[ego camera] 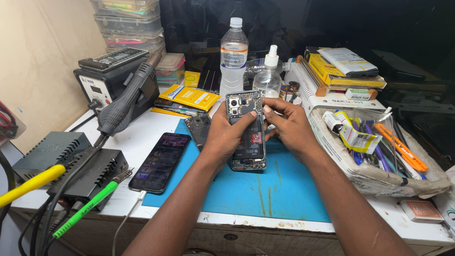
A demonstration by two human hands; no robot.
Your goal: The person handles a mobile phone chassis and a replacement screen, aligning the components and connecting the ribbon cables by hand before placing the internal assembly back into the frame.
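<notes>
Above the blue work mat (265, 189) on the table, we grip an opened, backless black smartphone (246, 137) with both hands: left hand (225, 135), right hand (291, 128).

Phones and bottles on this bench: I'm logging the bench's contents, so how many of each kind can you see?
Opened phones, back cover off: 1, held up by the left hand and right hand
Intact phones, screen lit, on a cable: 1
Clear water bottles: 1
Spray bottles: 1
Total: 4
</notes>
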